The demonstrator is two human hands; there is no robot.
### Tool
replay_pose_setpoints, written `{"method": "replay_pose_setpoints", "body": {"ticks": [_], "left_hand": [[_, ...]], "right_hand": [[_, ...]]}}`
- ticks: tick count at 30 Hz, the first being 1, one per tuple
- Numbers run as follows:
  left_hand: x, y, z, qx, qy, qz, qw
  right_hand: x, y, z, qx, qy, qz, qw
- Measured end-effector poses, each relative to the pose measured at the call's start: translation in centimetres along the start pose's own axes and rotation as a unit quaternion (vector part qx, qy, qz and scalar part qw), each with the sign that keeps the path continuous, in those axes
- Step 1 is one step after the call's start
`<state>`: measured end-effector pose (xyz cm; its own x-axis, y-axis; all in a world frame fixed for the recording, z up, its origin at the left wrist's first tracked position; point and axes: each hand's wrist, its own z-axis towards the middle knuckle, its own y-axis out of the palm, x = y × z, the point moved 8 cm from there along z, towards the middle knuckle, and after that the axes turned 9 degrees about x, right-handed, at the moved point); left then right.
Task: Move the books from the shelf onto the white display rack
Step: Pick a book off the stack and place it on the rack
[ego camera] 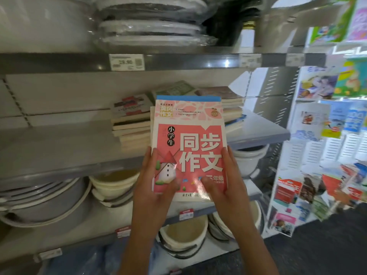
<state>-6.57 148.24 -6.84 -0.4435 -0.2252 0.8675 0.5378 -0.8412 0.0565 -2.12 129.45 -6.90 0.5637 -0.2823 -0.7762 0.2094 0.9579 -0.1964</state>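
Pink book [189,147] held upright before the shelf [59,155], clear of the stacks [131,124] behind. Left hand [153,187] and right hand [228,183] pinch its lower edges, thumbs on the cover. Thin glossy paperback: likely light, floppy, slippery; support the spine. Rack [317,147] stands right.

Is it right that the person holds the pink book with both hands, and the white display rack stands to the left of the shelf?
Not quite. In the head view both hands, left hand and right hand, hold the pink book, but the white display rack stands right of the shelf.
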Motion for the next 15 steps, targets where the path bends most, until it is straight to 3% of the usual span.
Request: {"method": "replay_pose_setpoints", "body": {"ticks": [15], "left_hand": [[5.5,19.7,-15.7,-0.145,-0.021,-0.067,0.987]], "right_hand": [[3.9,-26.7,-7.4,0.107,0.078,-0.060,0.989]]}}
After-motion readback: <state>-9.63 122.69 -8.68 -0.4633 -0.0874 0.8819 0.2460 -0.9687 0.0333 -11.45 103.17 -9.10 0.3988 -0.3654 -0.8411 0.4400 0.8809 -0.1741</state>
